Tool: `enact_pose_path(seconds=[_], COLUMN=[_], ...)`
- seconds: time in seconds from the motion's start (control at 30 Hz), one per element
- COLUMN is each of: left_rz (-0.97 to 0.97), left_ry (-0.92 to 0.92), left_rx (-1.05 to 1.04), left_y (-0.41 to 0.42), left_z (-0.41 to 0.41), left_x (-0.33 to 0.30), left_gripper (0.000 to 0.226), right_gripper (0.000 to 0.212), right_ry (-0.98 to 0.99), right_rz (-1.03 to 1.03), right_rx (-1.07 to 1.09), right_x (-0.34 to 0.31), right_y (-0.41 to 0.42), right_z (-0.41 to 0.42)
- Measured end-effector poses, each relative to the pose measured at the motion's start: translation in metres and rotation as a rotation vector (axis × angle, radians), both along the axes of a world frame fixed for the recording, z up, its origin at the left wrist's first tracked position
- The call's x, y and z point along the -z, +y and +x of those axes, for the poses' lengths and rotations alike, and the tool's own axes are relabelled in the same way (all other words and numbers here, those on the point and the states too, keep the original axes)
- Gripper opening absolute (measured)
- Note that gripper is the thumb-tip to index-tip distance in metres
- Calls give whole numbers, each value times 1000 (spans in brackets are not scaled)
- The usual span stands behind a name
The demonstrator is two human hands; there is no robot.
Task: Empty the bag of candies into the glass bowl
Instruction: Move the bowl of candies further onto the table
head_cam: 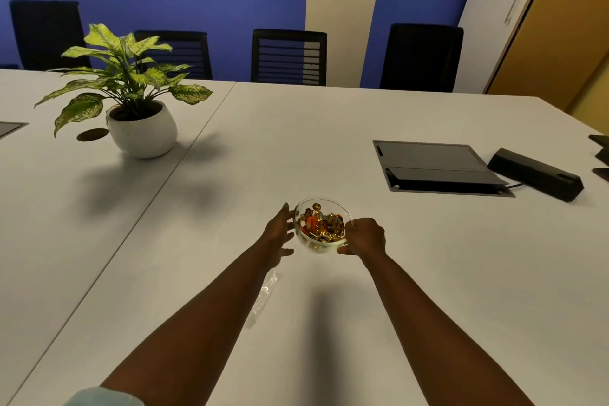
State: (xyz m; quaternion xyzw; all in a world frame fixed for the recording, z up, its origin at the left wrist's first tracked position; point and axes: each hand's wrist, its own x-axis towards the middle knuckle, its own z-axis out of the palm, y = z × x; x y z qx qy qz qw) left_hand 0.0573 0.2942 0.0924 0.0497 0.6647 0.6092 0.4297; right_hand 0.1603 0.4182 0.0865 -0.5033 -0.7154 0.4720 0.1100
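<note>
A small glass bowl (315, 204) sits on the white table (329, 128), filled with gold and orange wrapped candies (321, 224). My right hand (364, 237) grips the bowl's right rim and side. My left hand (278, 229) is at the bowl's left side with its fingers spread; whether it touches the glass I cannot tell. A clear, flat plastic bag (265, 297) lies on the table below my left forearm, partly hidden by the arm.
A potted plant in a white pot (141, 132) stands at the back left. A grey cable hatch (435, 166) and a black box (535, 173) are at the right. Black chairs (288, 56) line the far edge.
</note>
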Motion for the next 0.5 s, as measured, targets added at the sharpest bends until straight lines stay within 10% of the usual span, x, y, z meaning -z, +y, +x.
enact_pose_path(seconds=[0.5], left_rz=[61], left_ry=[-89], left_rx=[-136], left_y=[20], left_z=[-11], left_x=[-20], left_gripper=[37], right_gripper=[37], right_ry=[179], right_rz=[-75], right_rx=[20], right_x=[-23], right_y=[2], right_z=[-22])
